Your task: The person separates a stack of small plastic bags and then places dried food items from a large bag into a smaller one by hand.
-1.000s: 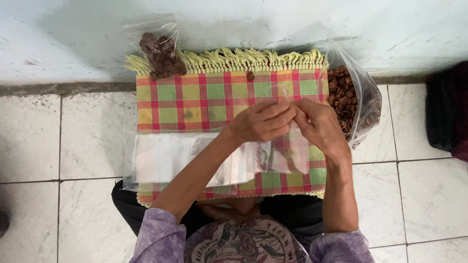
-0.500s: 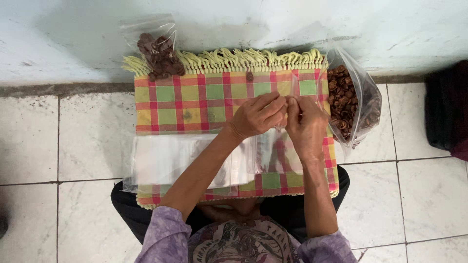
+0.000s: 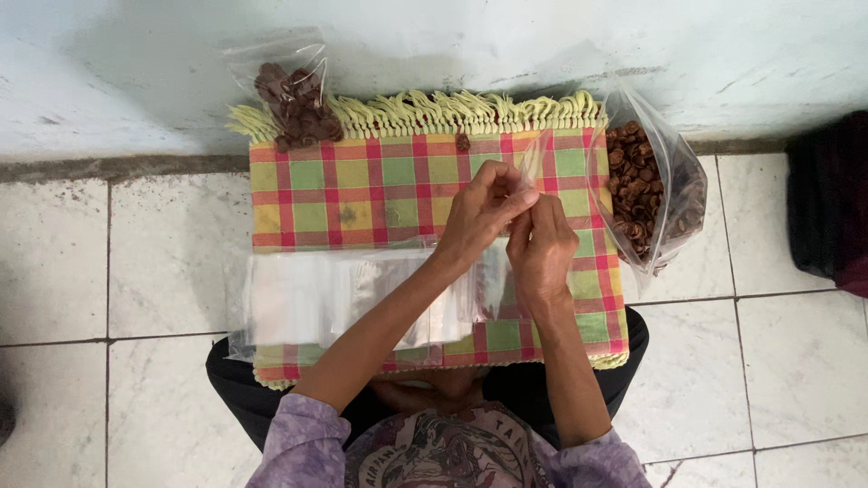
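Observation:
My left hand point(image 3: 479, 213) and my right hand point(image 3: 541, 246) meet above a plaid cloth point(image 3: 362, 190) on my lap. Together they pinch a small clear plastic bag point(image 3: 533, 155) that stands up from the fingertips. Under my forearms lies a stack of empty clear bags point(image 3: 307, 298). A large open plastic bag of brown snack pieces point(image 3: 646, 185) leans just right of my right hand. One loose brown piece point(image 3: 462, 142) lies on the cloth near the fringe.
A small filled bag of brown pieces point(image 3: 294, 95) rests at the cloth's far left corner against a white wall point(image 3: 452, 45). A dark bag point(image 3: 832, 203) sits on the white tiled floor point(image 3: 136, 262) at the far right.
Both hands have lifted slightly and drawn closer together. The small clear bag now stands up between the fingertips instead of lying low over the cloth.

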